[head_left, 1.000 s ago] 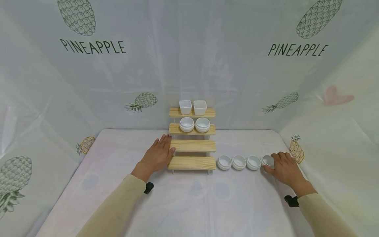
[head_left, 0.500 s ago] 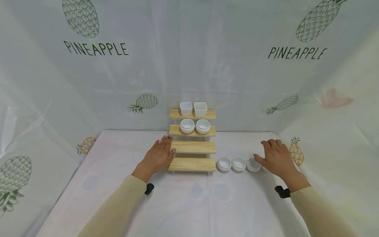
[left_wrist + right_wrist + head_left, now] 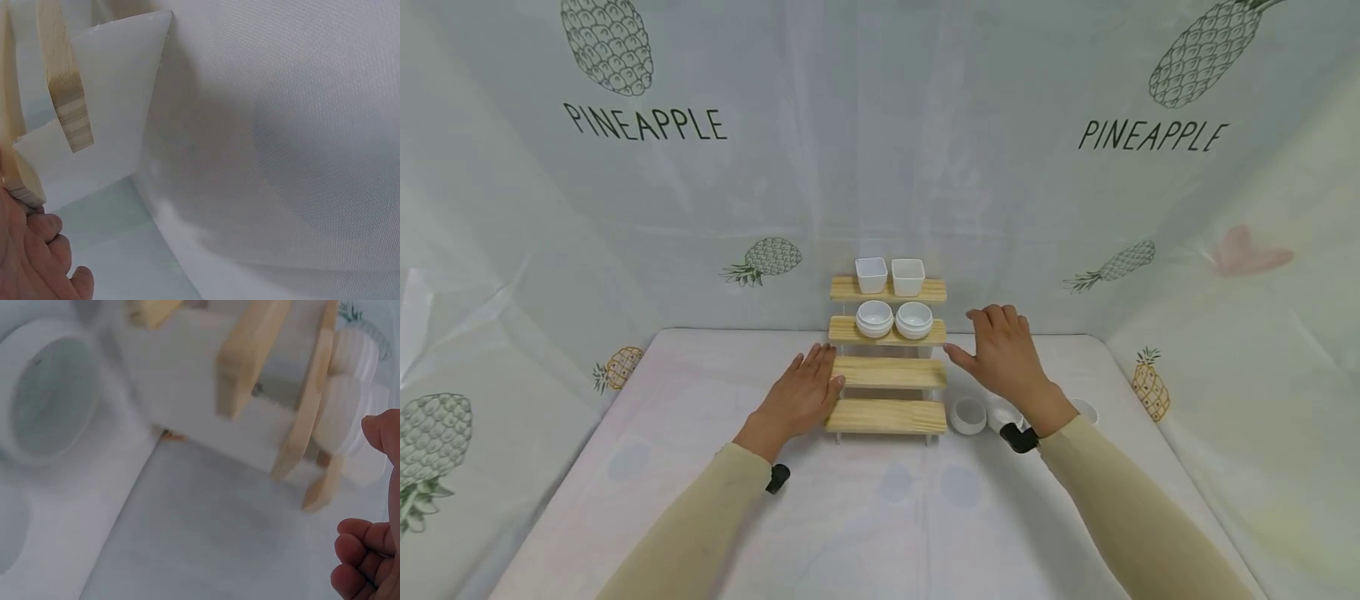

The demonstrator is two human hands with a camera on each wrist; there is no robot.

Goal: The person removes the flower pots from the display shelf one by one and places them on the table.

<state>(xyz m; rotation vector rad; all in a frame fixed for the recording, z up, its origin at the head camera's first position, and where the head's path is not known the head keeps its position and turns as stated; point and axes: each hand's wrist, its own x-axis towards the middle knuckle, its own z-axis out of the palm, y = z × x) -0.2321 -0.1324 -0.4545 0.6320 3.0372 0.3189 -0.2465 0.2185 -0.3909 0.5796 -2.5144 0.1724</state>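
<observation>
A four-tier stand with light wooden shelves (image 3: 887, 417) stands mid-table. My left hand (image 3: 797, 392) rests against its left side, fingers straight; the left wrist view shows fingers (image 3: 47, 226) touching a shelf end. To the right of the stand, my right hand (image 3: 1006, 354) is raised, thumb and fingers apart, with nothing seen between them in the right wrist view. Below it on the table are small round white bowls: one (image 3: 967, 417) beside the stand, another (image 3: 1002, 408) partly behind the wrist, and one (image 3: 1086, 410) beyond the forearm. The arm hides part of that row.
On the top shelf sit two square white bowls (image 3: 871, 275). Two round white bowls (image 3: 914, 321) occupy the shelf below. A pale cloth (image 3: 865, 517) covers the table, and a pineapple-print sheet (image 3: 880, 167) hangs behind and at both sides.
My right hand has let go of the far-right bowl, risen and swept left toward the stand. That bowl remains on the table. The left hand has stayed put.
</observation>
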